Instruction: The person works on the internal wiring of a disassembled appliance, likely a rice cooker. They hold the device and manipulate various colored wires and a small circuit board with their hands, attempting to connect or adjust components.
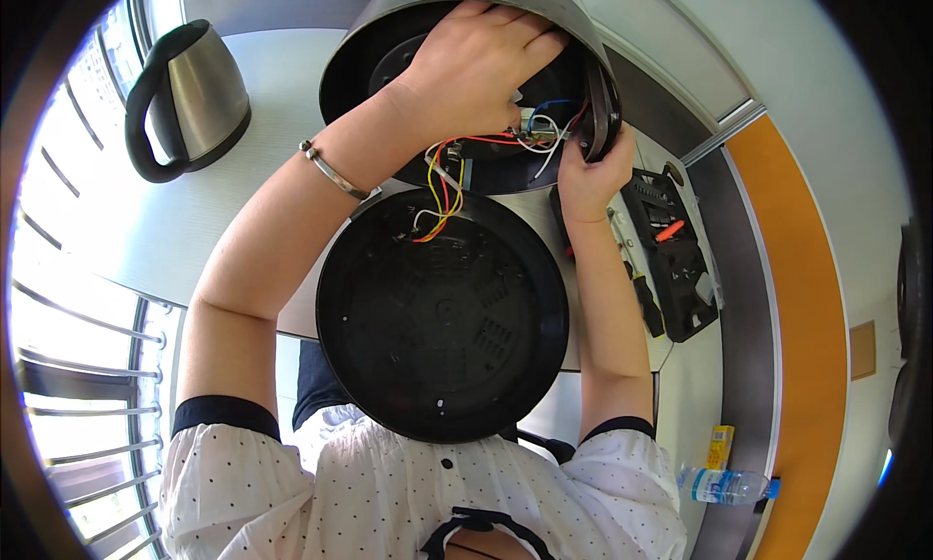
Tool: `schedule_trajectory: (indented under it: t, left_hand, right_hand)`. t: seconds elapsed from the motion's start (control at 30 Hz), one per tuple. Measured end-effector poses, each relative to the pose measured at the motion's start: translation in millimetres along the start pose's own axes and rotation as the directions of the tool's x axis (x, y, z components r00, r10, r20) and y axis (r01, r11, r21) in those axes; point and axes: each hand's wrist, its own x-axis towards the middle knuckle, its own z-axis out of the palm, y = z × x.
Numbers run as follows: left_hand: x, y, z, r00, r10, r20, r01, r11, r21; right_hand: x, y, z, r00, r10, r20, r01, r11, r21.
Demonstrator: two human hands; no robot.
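We are looking down at two hands working inside one opened cooker body point(389, 35), tipped on its side at twelve o'clock on the table point(146, 229). Our left hand point(481, 64) is spreading flat, fingers together and loosely curved, pressing over the cooker's underside and reaching toward the wiring. Our right hand point(593, 171) is curling narrow, fingertips pinching at the rim by the loose wires point(539, 132); whether it is actually gripping a wire we cannot tell. One round black base plate point(442, 317) is lying at six o'clock from the cooker, overhanging the table's near edge against our chest, tied to it by a red-and-yellow wire bundle point(437, 195). One steel kettle point(190, 98) is sitting at ten o'clock, well apart, with bare table between. One black tool case point(675, 268) is lying at three o'clock, just beside our right forearm, crowding that side.
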Motion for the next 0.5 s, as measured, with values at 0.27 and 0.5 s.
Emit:
schedule_trajectory:
  t: [0.27, 0.5]
  left_hand:
    - [1.7, -2.7, 7.5, 0.998, 0.001, -0.059, -0.001, 1.000, 0.015]
    - [3.2, -3.3, 7.9, 0.998, -0.068, 0.010, 0.069, 0.997, -0.038]
  right_hand:
    - [-5.0, 3.5, -0.8, 0.997, 0.080, 0.022, -0.081, 0.995, 0.054]
    - [-5.9, 6.6, -1.6, 0.998, 0.047, 0.037, -0.047, 0.999, 0.007]
